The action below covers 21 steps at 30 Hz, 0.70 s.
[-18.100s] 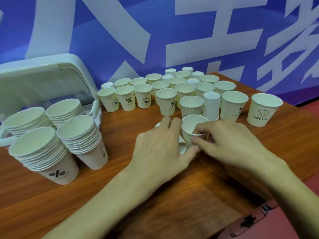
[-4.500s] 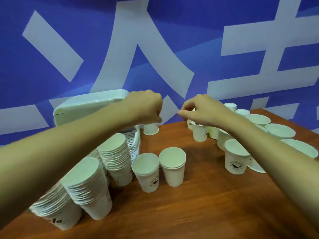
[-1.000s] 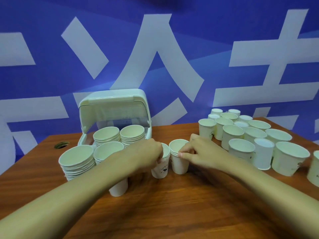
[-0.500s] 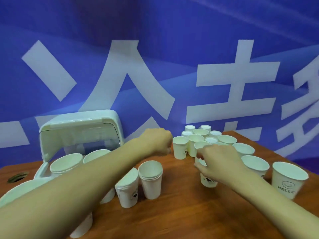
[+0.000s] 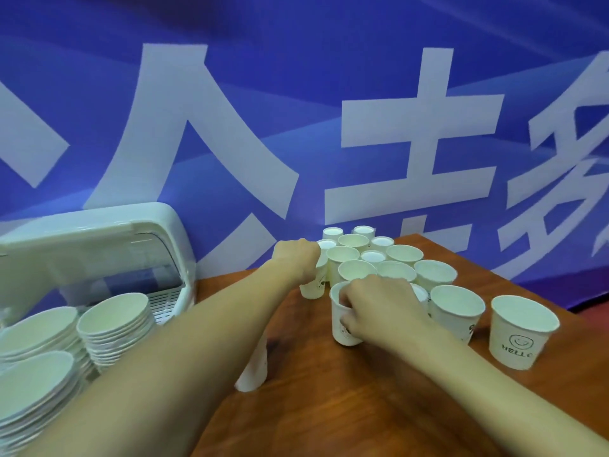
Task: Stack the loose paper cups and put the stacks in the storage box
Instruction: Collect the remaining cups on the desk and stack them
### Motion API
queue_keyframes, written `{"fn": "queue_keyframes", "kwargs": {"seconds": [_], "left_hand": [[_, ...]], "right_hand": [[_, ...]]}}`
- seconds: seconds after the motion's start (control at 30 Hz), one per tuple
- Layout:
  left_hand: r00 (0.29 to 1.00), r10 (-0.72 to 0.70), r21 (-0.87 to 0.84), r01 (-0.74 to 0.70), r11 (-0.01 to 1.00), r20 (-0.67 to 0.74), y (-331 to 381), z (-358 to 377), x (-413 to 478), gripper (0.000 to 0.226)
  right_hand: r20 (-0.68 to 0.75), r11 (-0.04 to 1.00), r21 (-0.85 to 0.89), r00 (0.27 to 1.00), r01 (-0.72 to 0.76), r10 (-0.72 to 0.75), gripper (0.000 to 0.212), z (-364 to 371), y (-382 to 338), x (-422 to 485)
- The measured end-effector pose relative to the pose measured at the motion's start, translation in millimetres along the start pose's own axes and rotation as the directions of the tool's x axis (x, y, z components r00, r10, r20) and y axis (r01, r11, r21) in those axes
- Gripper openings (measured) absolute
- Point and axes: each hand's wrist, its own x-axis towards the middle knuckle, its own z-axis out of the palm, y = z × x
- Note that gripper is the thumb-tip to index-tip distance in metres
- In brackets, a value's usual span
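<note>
Both hands have closed on cups since half a second ago. Nearest, tall stacks (image 5: 112, 324) of nested cups crowd the lower left of the wooden table (image 5: 362, 417), and a half-hidden cup (image 5: 253, 371) stands under the left forearm. The right hand (image 5: 382, 308) clasps the front cup (image 5: 341, 328), fingertips hooked over its rim; a "HELLO" cup (image 5: 520, 334) stands apart to the right. Farther back, the left hand (image 5: 296, 262) curls round the side cup (image 5: 313, 286) at the left edge of the loose cups (image 5: 395, 268). The white storage box (image 5: 99, 245), lid raised, sits far left against a blue banner (image 5: 296, 94).
</note>
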Motion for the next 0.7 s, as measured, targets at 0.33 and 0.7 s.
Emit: {"fn": "queue_keyframes", "kwargs": {"seconds": [0.33,0.7], "left_hand": [[0.978,0.123,0.113,-0.105,0.988,-0.167,-19,-43,-61,0.010],[0.928,0.096,0.142,-0.047,0.989,-0.359,-97,-115,-201,0.022]], "right_hand": [[-0.024,0.999,0.004,0.999,-0.034,0.034,0.015,-8,-14,15],[-0.276,0.969,0.206,0.958,0.137,-0.077,0.013,-62,-60,19]]}}
